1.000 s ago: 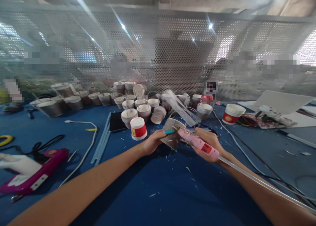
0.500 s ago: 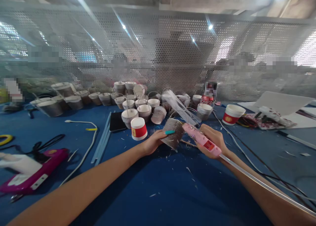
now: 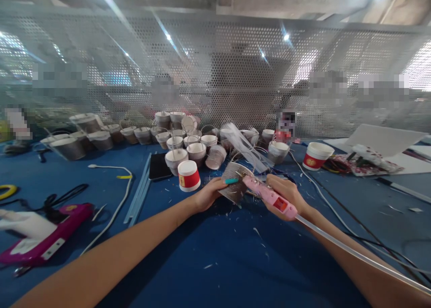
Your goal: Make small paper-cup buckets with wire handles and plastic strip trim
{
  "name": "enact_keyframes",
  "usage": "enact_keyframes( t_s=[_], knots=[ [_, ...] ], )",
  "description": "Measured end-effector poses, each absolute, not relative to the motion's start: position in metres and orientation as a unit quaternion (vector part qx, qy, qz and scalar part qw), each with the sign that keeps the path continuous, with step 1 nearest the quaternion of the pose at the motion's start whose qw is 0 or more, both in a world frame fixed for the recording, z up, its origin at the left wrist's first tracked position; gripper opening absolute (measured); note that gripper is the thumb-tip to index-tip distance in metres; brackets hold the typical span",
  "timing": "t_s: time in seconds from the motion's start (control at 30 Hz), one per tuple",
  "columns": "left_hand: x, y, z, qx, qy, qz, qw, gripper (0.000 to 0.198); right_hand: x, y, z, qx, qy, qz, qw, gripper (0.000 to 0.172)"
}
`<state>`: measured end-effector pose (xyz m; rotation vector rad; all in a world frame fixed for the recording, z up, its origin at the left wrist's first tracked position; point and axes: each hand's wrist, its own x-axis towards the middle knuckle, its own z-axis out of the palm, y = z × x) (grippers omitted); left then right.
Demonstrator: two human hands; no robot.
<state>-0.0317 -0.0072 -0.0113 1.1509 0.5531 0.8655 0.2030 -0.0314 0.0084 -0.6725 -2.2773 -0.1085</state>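
My left hand (image 3: 212,193) grips a cup wrapped in grey-brown cord (image 3: 232,189), which lies tilted just above the blue table. A teal fingernail rests along the cup's side. My right hand (image 3: 284,195) is closed around a pink hot glue gun (image 3: 271,195), with a long clear glue stick (image 3: 340,234) running out of its back end. The gun's nozzle points left and reaches the cup's wrapped side. Whether it touches the cord I cannot tell. Just left of the cup, a white paper cup with a red band (image 3: 189,176) stands upside down.
Several wrapped cups with handles (image 3: 177,160) crowd the table's back. Clear strips (image 3: 251,148) lie behind my hands. A black phone (image 3: 162,166), glue sticks (image 3: 138,191), a white cable (image 3: 126,191) and a magenta power strip (image 3: 50,236) are leftward. A second red-banded cup (image 3: 316,156) stands right.
My right hand has moved the glue gun slightly left and down, so its nozzle now overlaps the wrapped cup's side. My left hand and the cup have stayed nearly still.
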Motion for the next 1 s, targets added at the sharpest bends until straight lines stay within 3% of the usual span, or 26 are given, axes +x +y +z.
enact_keyframes(
  t_s=[0.37,0.7,1.0],
  knots=[
    [-0.0312,-0.0075,-0.0094,0.514,0.247,0.393,0.721,0.031,0.2036,-0.0321,0.0111,-0.291,-0.870,-0.084,0.389,0.020],
    [-0.0304,-0.0089,-0.0066,0.516,0.244,0.389,0.723,0.039,0.2089,-0.0288,0.0124,-0.279,-0.859,-0.090,0.420,0.021],
    [-0.0306,-0.0083,-0.0102,0.494,0.249,0.402,0.730,0.037,0.2083,-0.0269,0.0062,-0.275,-0.878,-0.055,0.388,0.018]
  ],
)
